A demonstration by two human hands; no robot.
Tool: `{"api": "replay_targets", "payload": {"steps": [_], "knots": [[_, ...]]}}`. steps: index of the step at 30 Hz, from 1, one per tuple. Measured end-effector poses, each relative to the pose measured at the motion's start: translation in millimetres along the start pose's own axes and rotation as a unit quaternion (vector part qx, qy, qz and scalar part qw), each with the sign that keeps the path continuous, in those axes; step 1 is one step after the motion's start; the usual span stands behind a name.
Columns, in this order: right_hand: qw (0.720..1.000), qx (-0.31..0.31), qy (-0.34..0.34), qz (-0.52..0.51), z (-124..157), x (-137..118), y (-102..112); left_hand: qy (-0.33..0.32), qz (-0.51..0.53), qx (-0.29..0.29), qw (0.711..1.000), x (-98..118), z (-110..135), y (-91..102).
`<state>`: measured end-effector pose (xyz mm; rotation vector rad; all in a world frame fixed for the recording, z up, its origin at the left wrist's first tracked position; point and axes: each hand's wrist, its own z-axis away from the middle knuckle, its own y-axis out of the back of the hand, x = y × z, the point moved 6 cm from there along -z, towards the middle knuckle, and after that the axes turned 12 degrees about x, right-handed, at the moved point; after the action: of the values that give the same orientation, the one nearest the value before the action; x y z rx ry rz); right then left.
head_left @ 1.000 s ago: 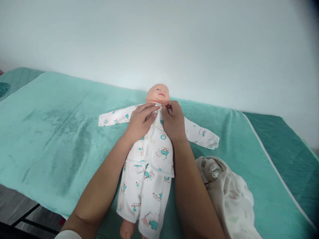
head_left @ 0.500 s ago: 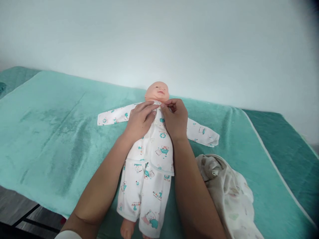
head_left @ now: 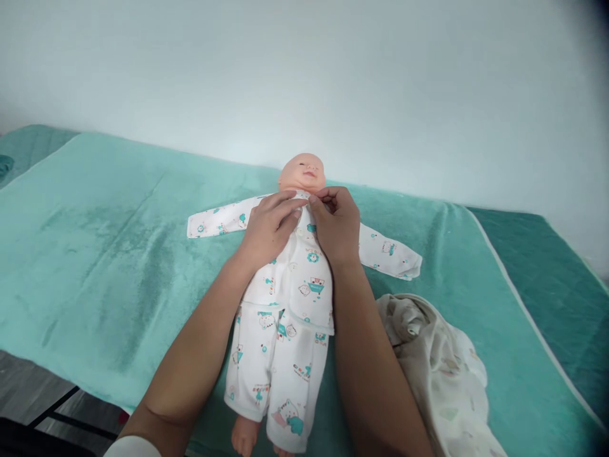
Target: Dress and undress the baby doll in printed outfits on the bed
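Note:
A baby doll (head_left: 301, 172) lies on its back, head toward the wall. It wears a white printed shirt (head_left: 311, 298) and matching trousers (head_left: 290, 381), with both sleeves stretched out sideways. My left hand (head_left: 272, 227) rests on the shirt's upper chest, its fingers closed on the front edge near the collar. My right hand (head_left: 337, 222) pinches the shirt's other front edge just below the doll's chin, thumb against fingers. The fingertips of both hands nearly meet at the collar. Whatever fastening lies there is hidden by my fingers. Lower down, the two front edges part slightly.
A teal blanket (head_left: 118, 254) covers the table, with a darker green cover (head_left: 533, 254) beneath it at the right. A crumpled pale printed cloth (head_left: 442, 374) lies beside my right forearm. Behind the table stands a plain wall (head_left: 304, 76).
The view has shifted very slightly. Both hands stay at the shirt's collar, and the right fingers have moved only a little; the doll lies as before.

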<state>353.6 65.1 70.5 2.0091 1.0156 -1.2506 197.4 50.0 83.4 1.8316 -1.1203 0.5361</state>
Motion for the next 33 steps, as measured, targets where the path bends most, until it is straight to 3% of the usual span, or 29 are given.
{"api": "replay_targets", "payload": {"steps": [14,26,33], "knots": [[0.999,0.004,0.002,-0.042,-0.3,0.0,1.2,-0.022,-0.026,-0.002,0.999,0.6,0.9,-0.8],[0.998,0.046,-0.016,0.036,-1.8,0.8,5.8,-0.001,-0.016,-0.010,1.000,1.8,0.2,0.3],[0.999,0.016,-0.017,0.037,-1.0,0.9,4.0,0.006,-0.009,-0.009,1.000,2.0,-0.8,0.7]]}}
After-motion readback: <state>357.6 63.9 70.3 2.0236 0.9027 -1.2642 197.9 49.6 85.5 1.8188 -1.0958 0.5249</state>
